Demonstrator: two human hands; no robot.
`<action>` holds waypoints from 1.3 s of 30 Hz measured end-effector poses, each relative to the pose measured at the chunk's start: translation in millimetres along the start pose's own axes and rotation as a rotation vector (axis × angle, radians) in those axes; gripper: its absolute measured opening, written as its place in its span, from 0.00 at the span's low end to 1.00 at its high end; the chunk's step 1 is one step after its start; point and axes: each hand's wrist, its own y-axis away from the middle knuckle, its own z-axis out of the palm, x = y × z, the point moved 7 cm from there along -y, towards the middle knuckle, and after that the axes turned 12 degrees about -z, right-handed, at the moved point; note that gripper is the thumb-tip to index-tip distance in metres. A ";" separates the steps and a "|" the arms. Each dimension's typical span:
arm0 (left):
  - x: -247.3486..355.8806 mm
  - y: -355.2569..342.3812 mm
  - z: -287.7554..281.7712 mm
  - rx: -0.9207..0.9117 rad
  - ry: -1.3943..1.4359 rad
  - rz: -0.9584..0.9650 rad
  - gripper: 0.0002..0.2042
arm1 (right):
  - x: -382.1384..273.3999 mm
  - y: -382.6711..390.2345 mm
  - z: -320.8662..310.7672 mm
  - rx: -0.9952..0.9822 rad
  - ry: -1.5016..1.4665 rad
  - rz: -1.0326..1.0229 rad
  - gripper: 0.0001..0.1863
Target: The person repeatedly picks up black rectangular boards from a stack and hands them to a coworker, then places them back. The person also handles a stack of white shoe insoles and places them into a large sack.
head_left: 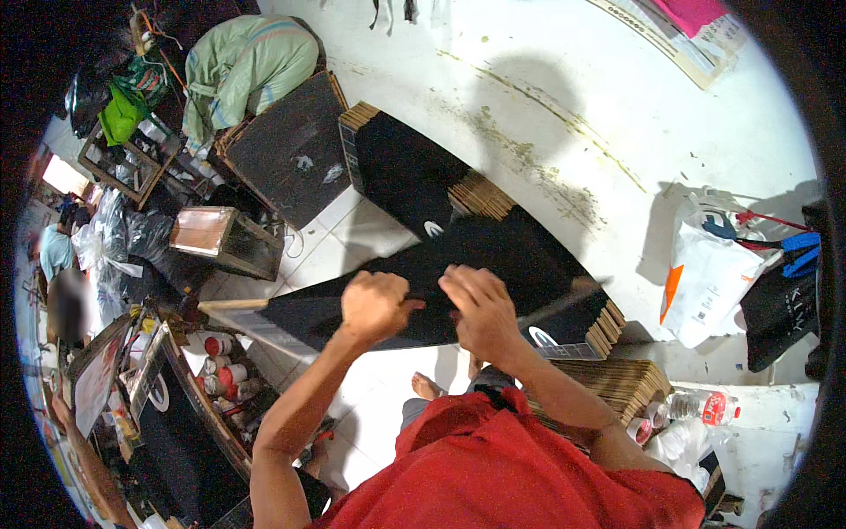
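A large black board [316,312] with a pale left end lies slanted in front of me, among stacks of black boards [379,163] with brown layered edges. My left hand [379,309] is curled closed over its black surface, thumb toward the right. My right hand [478,317] is beside it with fingers bent forward and drawn together over the same dark area. What either hand grips is lost in the black. A brown stack of sheets [617,397] sits beside my right forearm.
Left: sacks [247,66], a dark crate [229,242], cans [220,370], leaning boards [176,432], a co-worker [57,247] and another person's arm [88,458]. Right: white wall [617,106], white bag [705,291], plastic bottle [701,406]. My bare foot [427,385] rests on white floor tiles.
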 end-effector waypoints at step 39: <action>34.5 411.1 287.6 -0.540 0.288 -1.710 0.21 | 351.6 338.8 294.4 -0.740 0.154 0.571 0.08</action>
